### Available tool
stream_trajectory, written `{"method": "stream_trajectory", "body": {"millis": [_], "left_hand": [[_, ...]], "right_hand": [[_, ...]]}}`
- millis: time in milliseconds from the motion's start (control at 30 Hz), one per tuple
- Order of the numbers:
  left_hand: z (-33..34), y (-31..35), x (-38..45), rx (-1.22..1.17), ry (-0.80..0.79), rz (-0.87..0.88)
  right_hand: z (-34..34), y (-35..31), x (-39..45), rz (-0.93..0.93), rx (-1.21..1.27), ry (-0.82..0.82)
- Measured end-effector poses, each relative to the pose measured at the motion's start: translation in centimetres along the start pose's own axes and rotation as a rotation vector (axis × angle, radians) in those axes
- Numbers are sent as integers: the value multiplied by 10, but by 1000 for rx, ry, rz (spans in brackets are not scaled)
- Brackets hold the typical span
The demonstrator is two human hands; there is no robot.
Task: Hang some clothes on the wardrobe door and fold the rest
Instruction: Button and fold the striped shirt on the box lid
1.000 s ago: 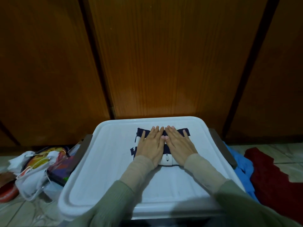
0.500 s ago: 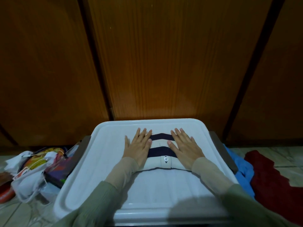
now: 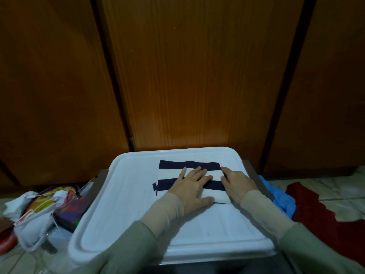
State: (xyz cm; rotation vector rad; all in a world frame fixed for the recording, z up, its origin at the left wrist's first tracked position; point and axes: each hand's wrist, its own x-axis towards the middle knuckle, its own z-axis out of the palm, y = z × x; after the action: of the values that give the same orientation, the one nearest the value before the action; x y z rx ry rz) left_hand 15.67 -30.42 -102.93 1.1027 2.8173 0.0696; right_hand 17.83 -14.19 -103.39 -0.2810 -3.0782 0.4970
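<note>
A folded garment with navy and cream stripes [image 3: 169, 175] lies on the white plastic lid [image 3: 122, 204] of a storage box. My left hand [image 3: 190, 187] lies flat on the garment's near middle, fingers straight and spread. At the garment's right edge rests my right hand [image 3: 237, 183], fingers slightly bent against the fabric; whether they pinch it cannot be told. The brown wooden wardrobe doors [image 3: 187, 76] stand shut behind the box.
A blue garment [image 3: 280, 198] and a dark red garment [image 3: 316, 210] lie on the tiled floor to the right of the box. On the left sit white bags and colourful packets [image 3: 43, 206].
Both hands slid rightward over the garment. The left hand moved from its left side to its middle, the right hand to its right edge. More of the striped cloth shows at left.
</note>
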Motion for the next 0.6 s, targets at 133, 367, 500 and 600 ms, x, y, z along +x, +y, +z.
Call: {"method": "stream_trajectory", "body": {"millis": [133, 367, 500, 600], "left_hand": [[-8, 4, 8, 57, -78, 8], [-3, 29, 16, 237, -70, -83], [2, 35, 23, 302, -13, -128], [3, 38, 28, 117, 114, -204]], "right_hand": [[-5, 6, 4, 40, 230, -34], [-4, 10, 3, 98, 492, -60], [-7, 13, -1, 114, 543, -99], [-10, 16, -4, 117, 584, -68]]}}
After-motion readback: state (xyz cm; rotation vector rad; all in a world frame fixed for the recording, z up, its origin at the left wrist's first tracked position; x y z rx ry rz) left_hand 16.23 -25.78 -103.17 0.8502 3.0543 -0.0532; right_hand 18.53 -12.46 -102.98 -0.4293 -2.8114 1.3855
